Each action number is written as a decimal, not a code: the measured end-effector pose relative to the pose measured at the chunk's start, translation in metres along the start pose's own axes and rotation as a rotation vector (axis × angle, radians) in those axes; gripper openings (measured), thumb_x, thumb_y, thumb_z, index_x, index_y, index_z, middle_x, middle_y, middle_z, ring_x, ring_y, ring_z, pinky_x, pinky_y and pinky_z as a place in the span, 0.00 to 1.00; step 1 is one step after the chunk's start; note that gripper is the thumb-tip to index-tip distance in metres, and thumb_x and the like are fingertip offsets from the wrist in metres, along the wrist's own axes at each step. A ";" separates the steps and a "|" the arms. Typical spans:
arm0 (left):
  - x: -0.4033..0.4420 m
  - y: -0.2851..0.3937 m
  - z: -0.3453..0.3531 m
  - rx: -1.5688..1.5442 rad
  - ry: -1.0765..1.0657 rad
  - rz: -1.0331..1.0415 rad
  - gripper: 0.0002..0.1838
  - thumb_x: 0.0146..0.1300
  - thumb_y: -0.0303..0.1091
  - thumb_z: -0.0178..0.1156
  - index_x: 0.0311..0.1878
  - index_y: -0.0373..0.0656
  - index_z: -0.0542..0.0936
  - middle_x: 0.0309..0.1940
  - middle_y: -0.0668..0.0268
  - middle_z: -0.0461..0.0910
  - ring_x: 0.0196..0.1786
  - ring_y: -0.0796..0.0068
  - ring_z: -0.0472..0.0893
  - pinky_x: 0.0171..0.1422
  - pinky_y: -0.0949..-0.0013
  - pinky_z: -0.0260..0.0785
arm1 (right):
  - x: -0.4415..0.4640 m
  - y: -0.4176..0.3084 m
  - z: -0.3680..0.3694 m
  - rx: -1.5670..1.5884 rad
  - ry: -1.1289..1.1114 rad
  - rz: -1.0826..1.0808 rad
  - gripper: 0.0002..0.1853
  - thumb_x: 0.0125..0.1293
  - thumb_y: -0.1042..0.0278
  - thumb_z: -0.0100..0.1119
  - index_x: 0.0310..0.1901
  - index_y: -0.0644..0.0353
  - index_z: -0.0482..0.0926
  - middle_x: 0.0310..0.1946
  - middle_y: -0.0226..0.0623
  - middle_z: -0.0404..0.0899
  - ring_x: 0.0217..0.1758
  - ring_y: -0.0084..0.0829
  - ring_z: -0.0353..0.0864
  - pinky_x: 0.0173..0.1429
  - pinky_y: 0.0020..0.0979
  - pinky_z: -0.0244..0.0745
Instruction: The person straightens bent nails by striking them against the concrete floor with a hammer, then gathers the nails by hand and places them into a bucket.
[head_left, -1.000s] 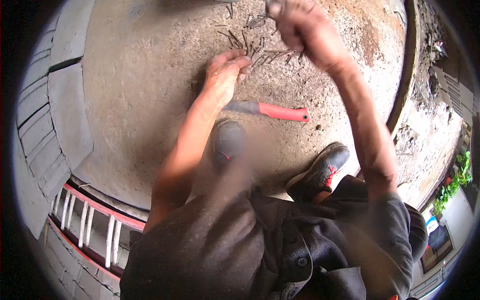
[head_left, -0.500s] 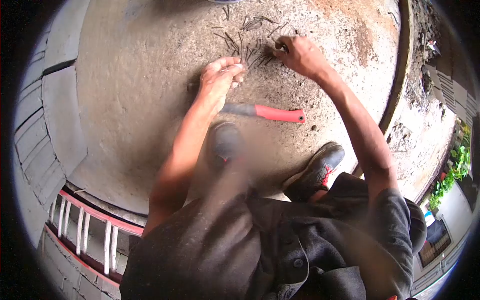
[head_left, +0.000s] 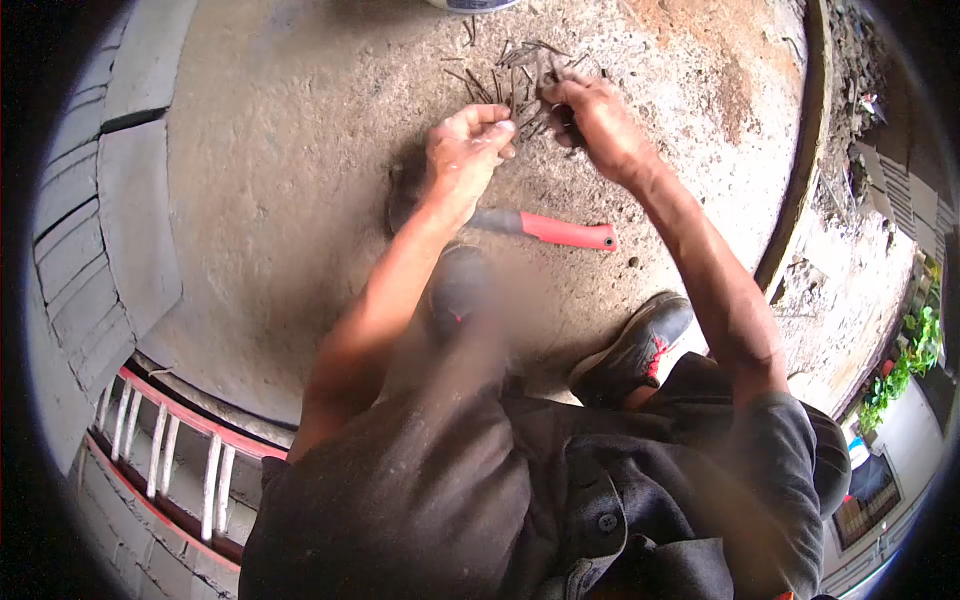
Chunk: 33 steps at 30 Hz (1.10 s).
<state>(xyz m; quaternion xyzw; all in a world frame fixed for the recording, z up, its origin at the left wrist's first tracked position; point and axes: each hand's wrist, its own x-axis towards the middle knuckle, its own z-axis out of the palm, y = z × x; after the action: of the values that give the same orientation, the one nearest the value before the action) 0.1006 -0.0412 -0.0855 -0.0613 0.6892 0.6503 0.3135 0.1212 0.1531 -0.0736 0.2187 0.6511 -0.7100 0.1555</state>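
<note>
Dark, thin nails [head_left: 484, 88] lie scattered on the rough concrete floor ahead of my hands. My left hand [head_left: 465, 155] is closed in a pinch, with a thin nail [head_left: 513, 92] seeming to rise from its fingertips. Over the right side of the nails, my right hand [head_left: 595, 120] has its fingers drawn together; whatever they grip is blurred. A hammer [head_left: 565, 231] with a red and grey handle rests on the floor below the hands. My left wrist covers part of it, and its dark head shows only dimly at the left.
The base of a bucket-like container [head_left: 470, 4] shows at the top edge. My shoes [head_left: 640, 345] are near the hammer. Grey blocks [head_left: 140, 220] are stacked at left, above a red-and-white ladder [head_left: 165, 440]. A raised edge [head_left: 800, 170] runs along the right.
My left hand has shifted slightly right, closer to the right hand. The right hand's fingers have moved over the nails and changed pose. The view has shifted slightly; the hammer stays on the floor.
</note>
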 end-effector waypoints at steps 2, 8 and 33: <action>-0.001 -0.001 0.008 0.177 0.036 0.125 0.12 0.70 0.27 0.63 0.53 0.33 0.81 0.37 0.67 0.85 0.34 0.83 0.80 0.37 0.75 0.72 | -0.005 0.001 0.019 0.268 -0.028 0.047 0.17 0.74 0.55 0.56 0.40 0.63 0.78 0.31 0.31 0.76 0.26 0.21 0.71 0.31 0.29 0.68; -0.017 0.002 0.008 0.396 -0.012 0.204 0.07 0.69 0.27 0.64 0.46 0.36 0.85 0.29 0.68 0.84 0.32 0.83 0.78 0.38 0.73 0.72 | -0.003 0.034 0.032 0.099 -0.054 -0.017 0.17 0.75 0.54 0.60 0.35 0.60 0.77 0.22 0.27 0.73 0.22 0.20 0.69 0.25 0.28 0.64; 0.005 0.018 -0.001 0.748 -0.091 0.328 0.06 0.69 0.27 0.61 0.44 0.36 0.81 0.32 0.57 0.85 0.36 0.68 0.85 0.44 0.62 0.78 | -0.013 0.034 0.045 0.293 0.139 0.045 0.16 0.76 0.54 0.58 0.38 0.60 0.77 0.25 0.28 0.75 0.22 0.22 0.73 0.25 0.27 0.69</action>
<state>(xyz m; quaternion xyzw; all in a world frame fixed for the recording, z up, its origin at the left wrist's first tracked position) 0.0875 -0.0380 -0.0727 0.1961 0.8643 0.3983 0.2364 0.1444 0.1041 -0.0932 0.3019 0.5447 -0.7769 0.0925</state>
